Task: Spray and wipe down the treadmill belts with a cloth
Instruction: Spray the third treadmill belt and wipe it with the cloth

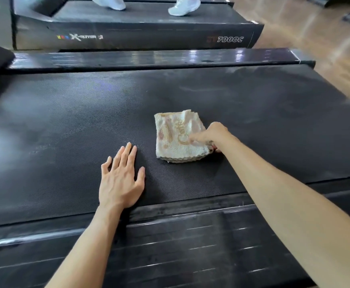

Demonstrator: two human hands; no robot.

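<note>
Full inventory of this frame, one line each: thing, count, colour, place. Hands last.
treadmill belt: 1, black textured, centre, under the cloth and both hands
cloth: 1, cream with tan print, folded, lying on the belt right of centre
side rails: 2, glossy black, one beyond the belt and one nearer the camera
second treadmill: 1, black, marked 7000C, top of frame
shoes: 2, white, on the second treadmill's belt
floor: wood-brown, top right
left hand: flat on the belt, fingers straight
right hand: grips the cloth's right edge
</note>
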